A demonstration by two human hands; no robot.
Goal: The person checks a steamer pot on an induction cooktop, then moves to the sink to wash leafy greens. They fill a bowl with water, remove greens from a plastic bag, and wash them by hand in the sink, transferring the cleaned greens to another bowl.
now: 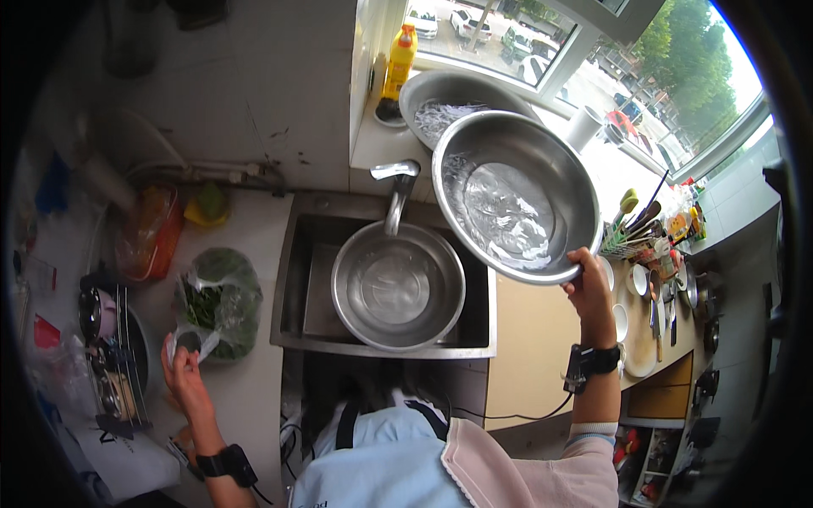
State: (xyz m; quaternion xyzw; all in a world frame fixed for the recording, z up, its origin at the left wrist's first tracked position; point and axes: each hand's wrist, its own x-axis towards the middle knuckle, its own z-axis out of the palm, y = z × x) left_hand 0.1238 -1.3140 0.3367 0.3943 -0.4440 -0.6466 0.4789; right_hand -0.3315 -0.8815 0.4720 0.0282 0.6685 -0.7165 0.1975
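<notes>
Head view landmark: kitchen sink [315, 296]
Left hand [188, 377]: grasping clear plastic bag [240, 326] of leafy greens [201, 306], left of sink
Right hand [586, 286]: gripping rim of steel basin [518, 190], past sink's far right corner
Second steel basin [398, 292]: within sink, under faucet [400, 190]
Yellow bottle [398, 68]: on windowsill [366, 152] behind sink

We see a silver-grey round metal bowl [542, 199] and green leafy vegetables [203, 309].
We also find a yellow plastic bottle [398, 68] and a pink cloth sleeve [563, 474], its cuff [593, 430] striped.
</notes>
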